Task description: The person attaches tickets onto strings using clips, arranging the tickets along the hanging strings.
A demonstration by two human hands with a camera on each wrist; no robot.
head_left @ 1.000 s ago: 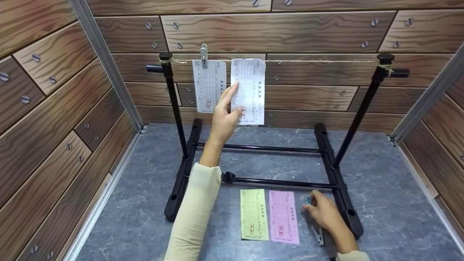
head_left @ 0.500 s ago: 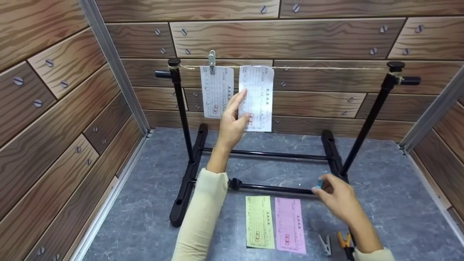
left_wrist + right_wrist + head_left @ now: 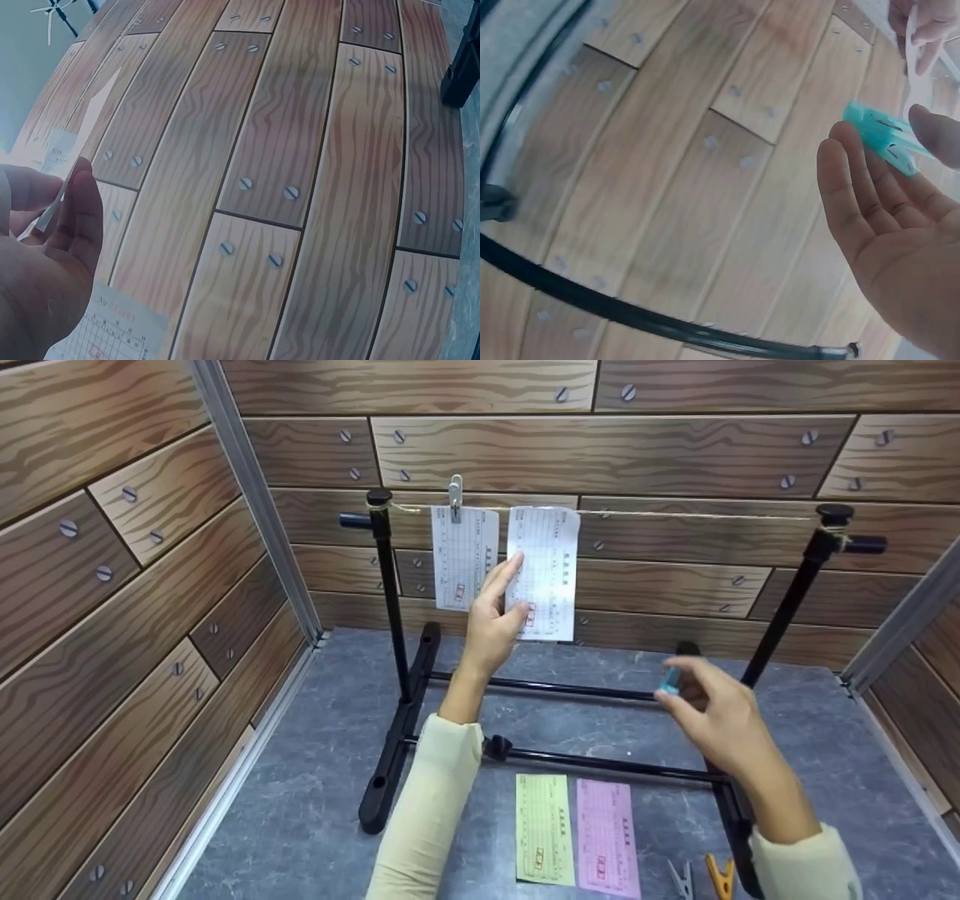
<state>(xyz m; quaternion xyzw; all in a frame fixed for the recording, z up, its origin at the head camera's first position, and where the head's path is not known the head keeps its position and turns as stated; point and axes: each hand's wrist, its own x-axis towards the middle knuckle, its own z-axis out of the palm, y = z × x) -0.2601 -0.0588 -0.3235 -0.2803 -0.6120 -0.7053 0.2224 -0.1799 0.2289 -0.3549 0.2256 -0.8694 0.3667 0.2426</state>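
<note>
My left hand [image 3: 491, 630] pinches a white printed paper slip [image 3: 551, 574] by its left side, its top edge at the string [image 3: 697, 516]. In the left wrist view that slip [image 3: 94, 112] appears nearly edge-on between thumb and fingers. A turquoise clothespin [image 3: 877, 131] is pinched between thumb and fingers of my right hand [image 3: 716, 716], raised over the right part of the black rack [image 3: 592, 688]. Left of the held slip, another white slip [image 3: 459, 551] hangs from the string under a grey metal-looking clip [image 3: 455, 495].
A yellow-green slip [image 3: 543, 825] and a pink slip [image 3: 604, 832] lie side by side at the front. Right of them lie a grey clothespin [image 3: 681, 880] and an orange clip [image 3: 721, 876]. Black posts [image 3: 787, 607] hold the string's ends; wood-patterned walls enclose three sides.
My right hand has lifted the turquoise clothespin off the table and carried it up and away, past the rack's front bar. My left hand still holds the white slip at the string.
</note>
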